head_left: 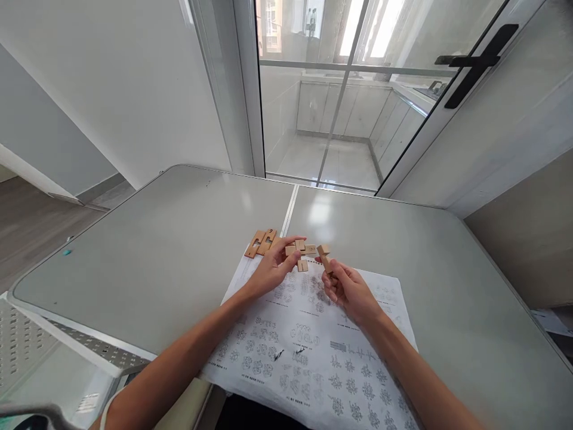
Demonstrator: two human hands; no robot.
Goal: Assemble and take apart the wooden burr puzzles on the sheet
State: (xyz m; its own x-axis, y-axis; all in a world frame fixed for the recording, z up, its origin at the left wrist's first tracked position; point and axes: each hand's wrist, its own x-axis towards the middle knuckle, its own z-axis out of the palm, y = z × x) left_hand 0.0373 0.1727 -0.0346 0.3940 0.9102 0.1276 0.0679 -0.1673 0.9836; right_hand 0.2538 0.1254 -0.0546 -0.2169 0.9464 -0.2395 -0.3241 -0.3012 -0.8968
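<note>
My left hand (pixel 274 264) is closed by thumb and fingers around a cluster of interlocked wooden puzzle pieces (pixel 299 245), held just above the far edge of a printed sheet (pixel 286 334). My right hand (pixel 350 288) pinches a single notched wooden puzzle piece (pixel 324 257), tilted upright, a little to the right of the cluster. Flat notched wooden pieces (pixel 261 242) lie side by side left of my left hand, one marked with a numeral. Part of the cluster is hidden by my left fingers.
The sheet carries rows of small line diagrams and hangs over the near edge of the grey table (pixel 156 251). A seam (pixel 290 206) crosses the tabletop. Beyond the table stands a glass door with a black handle (pixel 477 63). A small teal bit (pixel 67 252) lies far left.
</note>
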